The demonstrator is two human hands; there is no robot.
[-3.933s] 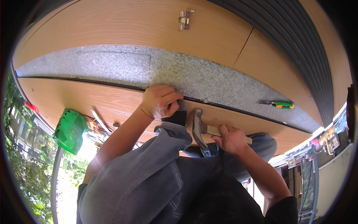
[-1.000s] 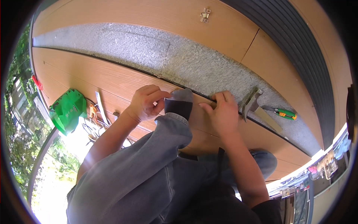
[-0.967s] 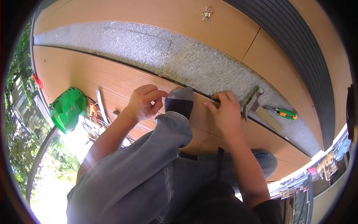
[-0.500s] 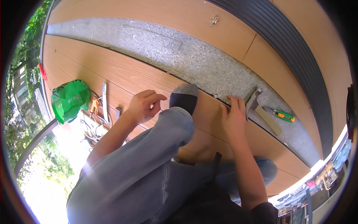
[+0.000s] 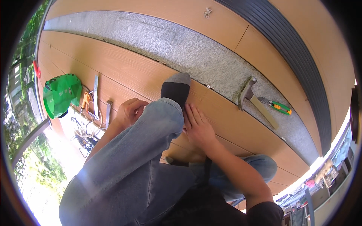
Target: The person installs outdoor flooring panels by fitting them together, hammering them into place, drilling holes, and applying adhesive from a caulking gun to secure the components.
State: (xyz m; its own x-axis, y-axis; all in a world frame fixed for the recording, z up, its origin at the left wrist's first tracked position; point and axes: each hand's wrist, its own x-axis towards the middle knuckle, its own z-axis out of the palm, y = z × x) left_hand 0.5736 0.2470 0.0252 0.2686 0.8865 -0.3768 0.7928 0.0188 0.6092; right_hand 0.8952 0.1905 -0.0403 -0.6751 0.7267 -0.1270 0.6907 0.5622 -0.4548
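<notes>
My left hand (image 5: 129,111) is beside my bent, jean-clad leg (image 5: 151,128), its fingers curled in. The leg hides the fingertips and anything they might hold. On the other side of the leg, my right hand (image 5: 198,126) lies on the brown wood-grain board (image 5: 222,109), fingers stretched out and pointing toward my socked foot (image 5: 176,88). A small metal clip (image 5: 209,87) sits at the board's far edge. To the right, a hammer (image 5: 266,114) with a pale handle rests across that edge, partly on the grey floor strip (image 5: 211,56).
A hand tool with a green and orange handle (image 5: 281,107) lies right of the hammer. At left are a green bag (image 5: 64,96), an orange tool (image 5: 86,100), cables, a metal strip (image 5: 96,94) and a dark metal tool (image 5: 109,111). More clips (image 5: 207,12) lie on the far boards.
My right hand has moved left from the board's edge near the hammer to beside my foot. My left hand has drawn down beside my leg, which now covers its fingertips.
</notes>
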